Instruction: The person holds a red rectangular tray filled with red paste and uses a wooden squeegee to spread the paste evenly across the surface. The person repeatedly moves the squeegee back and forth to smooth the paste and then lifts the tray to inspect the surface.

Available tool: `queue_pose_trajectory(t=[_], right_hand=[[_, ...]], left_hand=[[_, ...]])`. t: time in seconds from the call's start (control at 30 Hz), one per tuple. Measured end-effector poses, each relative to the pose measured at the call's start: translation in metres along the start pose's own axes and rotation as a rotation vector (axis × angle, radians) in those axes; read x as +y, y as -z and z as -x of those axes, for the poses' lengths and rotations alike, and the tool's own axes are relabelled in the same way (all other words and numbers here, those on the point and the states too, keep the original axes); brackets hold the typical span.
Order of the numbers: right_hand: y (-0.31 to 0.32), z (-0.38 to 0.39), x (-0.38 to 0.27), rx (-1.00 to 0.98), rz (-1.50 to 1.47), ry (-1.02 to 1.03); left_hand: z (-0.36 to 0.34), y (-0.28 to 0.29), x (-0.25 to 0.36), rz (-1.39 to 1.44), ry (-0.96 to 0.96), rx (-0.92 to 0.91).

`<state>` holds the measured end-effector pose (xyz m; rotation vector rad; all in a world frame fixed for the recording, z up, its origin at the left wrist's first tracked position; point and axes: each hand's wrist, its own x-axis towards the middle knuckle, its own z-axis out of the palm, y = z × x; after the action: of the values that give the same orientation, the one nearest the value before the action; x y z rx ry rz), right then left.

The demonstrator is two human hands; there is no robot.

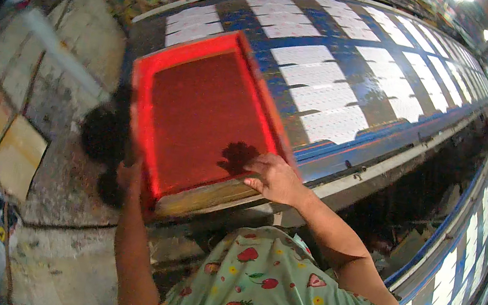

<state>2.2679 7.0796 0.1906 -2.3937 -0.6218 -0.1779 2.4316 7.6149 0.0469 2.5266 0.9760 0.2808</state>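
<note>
A screen-printing frame (206, 110) with dark red mesh and a bright red inner border is tilted in front of me, over the near left end of the long table. My right hand (277, 179) grips its near right corner, fingers curled over the edge and throwing a shadow on the mesh. At the frame's near left side, my left hand (130, 175) holds the outer edge; its fingers are mostly hidden in dark shadow. Beyond the frame, white printed sheets (315, 69) lie in rows on the blue and dark tabletop.
A pale rail (379, 164) edges the long table (288, 102). To the right, across a dark gap, runs a second table with white sheets (444, 280). Left of me are a stained grey surface (65, 183), a yellowish board (20, 158) and a pale bar (67, 56).
</note>
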Motion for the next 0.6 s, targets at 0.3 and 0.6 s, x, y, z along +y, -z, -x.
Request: queue_pose_trajectory(t=[0.3,0.6], right_hand=[[0.033,0.024,0.082,0.168,0.072,-0.461],[0.011,-0.005,0.080,0.169,0.009,-0.653]], left_hand=[[0.001,0.031,-0.018,0.556,-0.125,-0.489],[-0.023,-0.033,-0.053,0.431,0.023,-0.143]])
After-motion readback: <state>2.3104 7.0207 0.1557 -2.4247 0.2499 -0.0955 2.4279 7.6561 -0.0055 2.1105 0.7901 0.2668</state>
